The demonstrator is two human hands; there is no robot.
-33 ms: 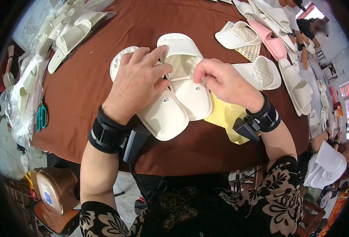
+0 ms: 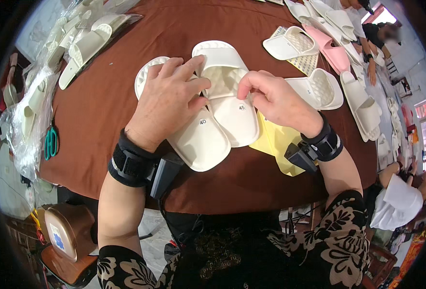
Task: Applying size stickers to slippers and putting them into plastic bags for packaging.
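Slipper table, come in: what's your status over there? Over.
Left hand across left white slipper, hiding much of its upper half. Right hand by small label on right white slipper. Yellow piece alongside, label unblocked.

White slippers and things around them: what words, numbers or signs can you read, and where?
Left middle slipper: number sticker; digits clear, not copied here.
Right middle slipper: another number sticker, likewise.
Slipper beyond the right hand: tiny sticker, too small to read.
Yellow piece: dark mark, mostly hidden.
Black top: gold markings, unreadable.
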